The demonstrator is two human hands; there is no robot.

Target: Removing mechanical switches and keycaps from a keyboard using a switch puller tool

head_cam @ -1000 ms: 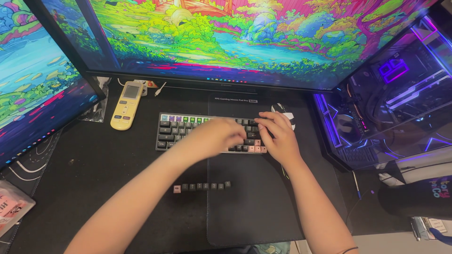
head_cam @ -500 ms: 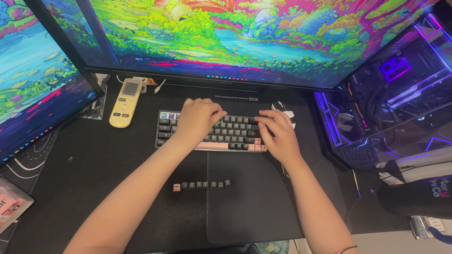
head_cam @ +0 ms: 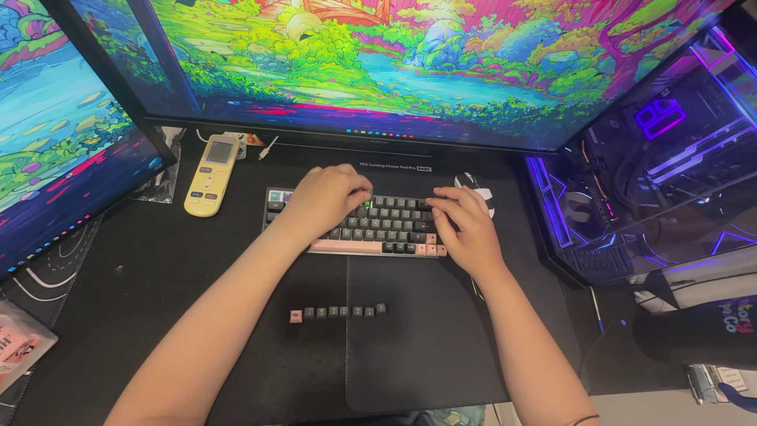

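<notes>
A small keyboard (head_cam: pixel 386 229) with grey and black keys and a pink front row lies on the black desk mat (head_cam: pixel 236 276). My left hand (head_cam: pixel 325 199) rests over its upper left keys, fingers curled down on them. My right hand (head_cam: pixel 465 225) lies on the keyboard's right end, fingertips on the keys. Neither hand holds anything. A short row of loose keycaps (head_cam: pixel 339 312), one pink and the others dark, sits on the mat in front of the keyboard, apart from both hands.
A yellow remote-like handset (head_cam: pixel 211 174) lies left of the keyboard. A mouse (head_cam: pixel 473 186) peeks out behind my right hand. Two large bright monitors (head_cam: pixel 394 63) stand at the back and left. A glass-sided computer case (head_cam: pixel 654 173) with purple lights stands right.
My left hand has moved from the keyboard's middle keys up and left to its upper left part. My right hand has stayed on the right end.
</notes>
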